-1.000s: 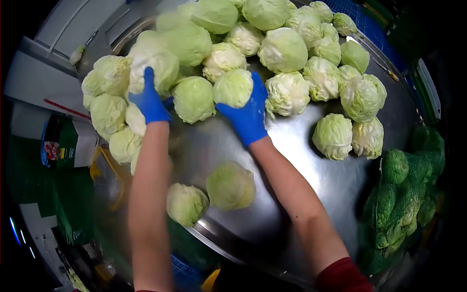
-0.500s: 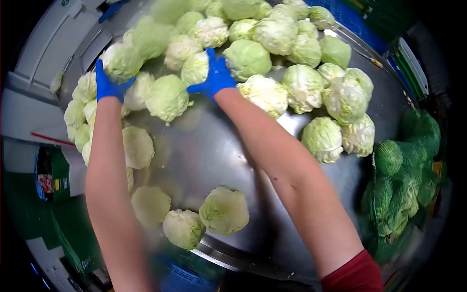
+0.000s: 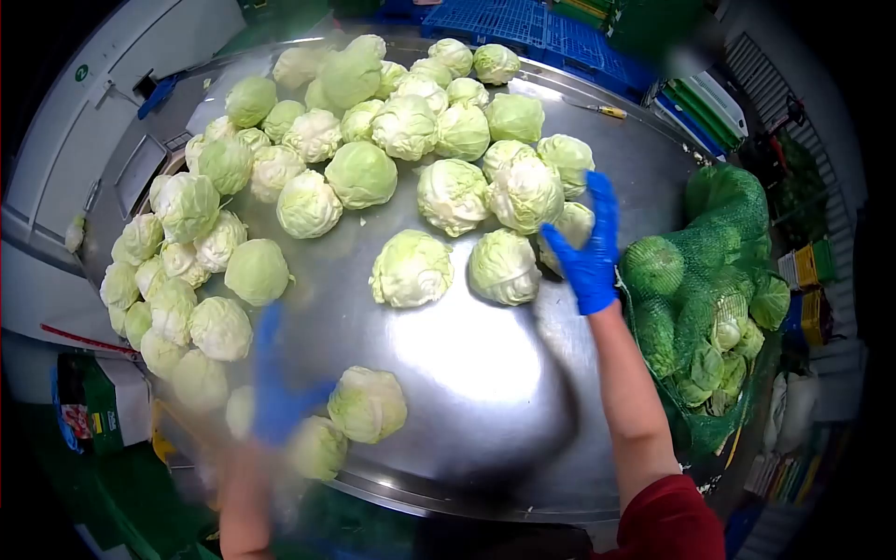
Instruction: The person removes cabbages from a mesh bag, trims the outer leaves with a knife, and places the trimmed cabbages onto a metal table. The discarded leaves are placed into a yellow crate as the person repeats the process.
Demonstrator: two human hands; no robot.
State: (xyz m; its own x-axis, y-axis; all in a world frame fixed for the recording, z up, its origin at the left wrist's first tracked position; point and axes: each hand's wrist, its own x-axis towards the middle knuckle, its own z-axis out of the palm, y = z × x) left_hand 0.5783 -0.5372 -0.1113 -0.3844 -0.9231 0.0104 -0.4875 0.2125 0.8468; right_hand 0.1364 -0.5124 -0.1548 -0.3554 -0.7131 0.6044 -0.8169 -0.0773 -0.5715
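My left hand, in a blue glove and blurred by motion, is low at the left with its thumb apart from the fingers. Just right of it is a pale green cabbage, and another cabbage lies right below its thumb near the front rim. At the right, my blue-gloved right hand has its fingers spread and holds nothing. It overlaps a cabbage partly hidden behind it. Close to its left sit a large cabbage and a rounder one.
Many cabbages cover the left and back of the steel table. A green net bag of cabbages stands at the right edge. A yellow-handled knife lies at the back right. Blue plastic pallets are behind the table.
My left hand has come down from the back-left cabbages toward the front edge. My right hand has moved right, away from the middle cabbages. The view has shifted.
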